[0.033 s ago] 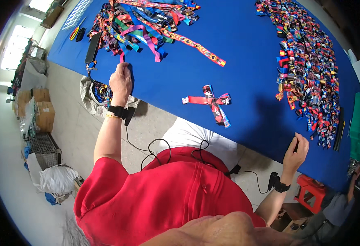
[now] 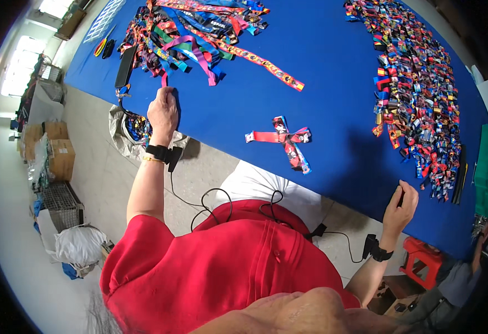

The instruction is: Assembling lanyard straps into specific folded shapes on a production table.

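My left hand (image 2: 163, 114) is at the table's near edge on the left, its fingers closed on the end of a pink ribbon strip (image 2: 164, 80). That strip comes out of a tangled pile of printed ribbons (image 2: 160, 39). My right hand (image 2: 401, 209) rests at the near edge on the right, fingers loosely curved with a gap at the thumb, nothing in it. Between the hands, several short ribbon pieces lie crossed (image 2: 282, 139) on the blue cloth. One long yellow-and-red ribbon (image 2: 272, 69) stretches out of the pile towards the middle.
A broad heap of folded ribbon pieces (image 2: 416, 94) covers the table's right side. A dark flat case (image 2: 124, 65) lies near the left edge, above a bag (image 2: 119, 131) with ribbons. Scissors (image 2: 100, 47) lie far left. A red stool (image 2: 422, 259) and another person (image 2: 458, 284) are lower right.
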`<state>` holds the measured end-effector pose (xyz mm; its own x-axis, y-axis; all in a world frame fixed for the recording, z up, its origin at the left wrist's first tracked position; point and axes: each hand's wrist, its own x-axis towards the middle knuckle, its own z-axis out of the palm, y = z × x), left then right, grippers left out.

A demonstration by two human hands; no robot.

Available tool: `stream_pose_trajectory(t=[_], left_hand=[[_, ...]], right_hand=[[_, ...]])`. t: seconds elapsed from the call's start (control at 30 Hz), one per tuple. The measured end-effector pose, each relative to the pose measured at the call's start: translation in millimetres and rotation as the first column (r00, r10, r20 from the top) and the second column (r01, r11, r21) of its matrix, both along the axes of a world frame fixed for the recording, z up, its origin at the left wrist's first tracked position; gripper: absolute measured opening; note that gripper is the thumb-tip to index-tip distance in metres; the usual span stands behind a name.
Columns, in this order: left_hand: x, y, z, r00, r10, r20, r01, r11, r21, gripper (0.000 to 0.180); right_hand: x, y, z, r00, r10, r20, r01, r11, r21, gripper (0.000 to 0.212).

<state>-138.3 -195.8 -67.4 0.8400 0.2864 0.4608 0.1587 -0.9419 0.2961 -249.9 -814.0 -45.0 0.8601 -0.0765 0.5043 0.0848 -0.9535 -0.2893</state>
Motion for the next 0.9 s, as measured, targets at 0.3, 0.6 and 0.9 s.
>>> stream_pose_trajectory(t=[0.3,0.6,0.9], left_hand=[[2,1,-5,1.000,0.020,-0.003,-0.020,0.999,0.025,0.019],[1,-1,-5,0.998,0.058,-0.004,-0.058,0.998,-0.008,0.017],[0,-8,-1,0.996,0.039,0.074,-0.036,0.998,-0.050,0.011]], right_hand=[[-2,-1,4,0.999,-0.006,-0.035,0.006,1.000,0.004,0.015],[-1,-2,2,0.999,-0.009,-0.043,0.011,0.999,0.053,0.014],[-1,0,1,0.999,-0.037,-0.036,0.037,0.999,0.009,0.013]])
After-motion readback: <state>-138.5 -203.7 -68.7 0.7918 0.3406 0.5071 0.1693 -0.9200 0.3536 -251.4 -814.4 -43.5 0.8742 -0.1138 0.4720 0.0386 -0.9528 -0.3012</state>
